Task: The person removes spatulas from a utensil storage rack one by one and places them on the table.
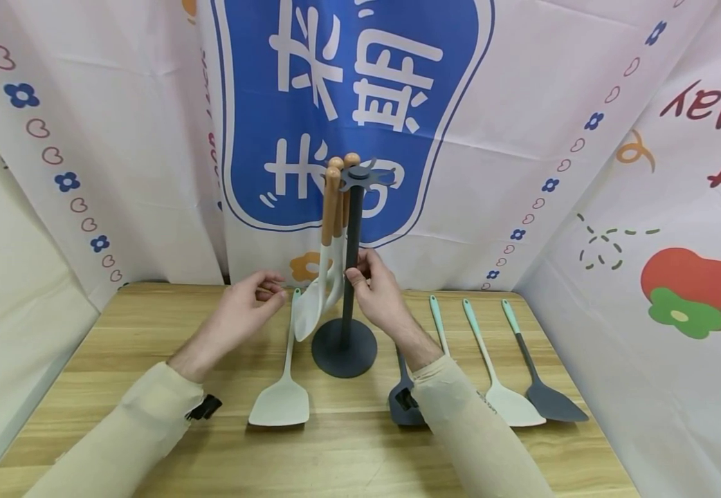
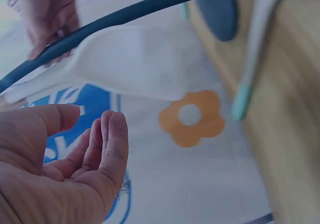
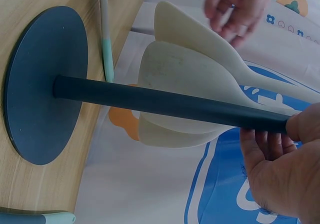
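Note:
A dark utensil stand [image 1: 351, 277] rises from a round base [image 3: 45, 89] on the table. White utensils with wooden handles [image 1: 326, 214] hang on its left side, their broad white heads [image 3: 185, 76] low beside the pole. My right hand [image 1: 380, 296] grips the pole between thumb and fingers at about mid-height. To the left of the hanging utensils, my left hand [image 1: 250, 304] is held in the air, fingers loosely bent and nothing in it. Below and beside it, a white spatula [image 1: 281, 402] with a mint handle end lies on the table.
Right of the stand lie more mint-ended turners: a dark one [image 1: 405, 409] partly under my right forearm, a white one [image 1: 513, 407] and another dark one [image 1: 553, 402]. A further mint handle [image 1: 437, 315] runs behind that forearm. Printed cloth [image 1: 167, 173] hangs along the table's back edge.

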The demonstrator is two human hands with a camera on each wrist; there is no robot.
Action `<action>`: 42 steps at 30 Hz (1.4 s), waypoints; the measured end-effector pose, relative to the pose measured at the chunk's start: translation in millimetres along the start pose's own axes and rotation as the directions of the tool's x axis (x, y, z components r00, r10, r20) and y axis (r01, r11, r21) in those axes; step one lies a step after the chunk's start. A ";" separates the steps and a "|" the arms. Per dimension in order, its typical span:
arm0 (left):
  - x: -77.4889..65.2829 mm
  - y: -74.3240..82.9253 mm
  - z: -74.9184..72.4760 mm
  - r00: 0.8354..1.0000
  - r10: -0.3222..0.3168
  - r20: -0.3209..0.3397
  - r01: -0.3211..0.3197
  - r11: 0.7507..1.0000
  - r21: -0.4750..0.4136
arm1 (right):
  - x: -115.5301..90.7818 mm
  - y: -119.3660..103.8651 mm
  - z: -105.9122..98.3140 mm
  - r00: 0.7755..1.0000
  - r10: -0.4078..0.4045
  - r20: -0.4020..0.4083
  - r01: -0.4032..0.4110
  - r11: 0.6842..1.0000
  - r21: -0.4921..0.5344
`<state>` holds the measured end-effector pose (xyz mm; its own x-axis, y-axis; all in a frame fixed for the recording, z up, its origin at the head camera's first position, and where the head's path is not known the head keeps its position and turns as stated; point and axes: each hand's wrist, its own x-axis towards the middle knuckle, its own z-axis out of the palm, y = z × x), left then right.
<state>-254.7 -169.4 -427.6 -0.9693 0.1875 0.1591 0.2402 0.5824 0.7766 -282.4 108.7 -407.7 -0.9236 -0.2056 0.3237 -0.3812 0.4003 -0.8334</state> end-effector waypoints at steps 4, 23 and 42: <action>1.0 13.4 -8.0 0.999 0.021 -0.038 -0.022 1.000 -0.015 | 0.0 -0.2 -0.3 1.000 0.002 0.004 -0.002 1.000 0.000; 10.9 60.8 -3.6 0.989 0.082 -0.121 -0.100 0.983 -0.152 | 1.1 0.3 1.0 1.000 -0.015 -0.008 0.015 1.000 -0.014; 20.1 73.9 18.7 0.982 0.101 -0.160 -0.144 0.948 -0.285 | -0.6 1.2 0.8 1.000 -0.024 -0.010 0.024 1.000 0.003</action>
<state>-255.4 -107.9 -378.4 -0.9361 0.1160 0.3320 0.3517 0.2995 0.8869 -282.3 108.6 -409.2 -0.9144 -0.2065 0.3482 -0.4035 0.3927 -0.8264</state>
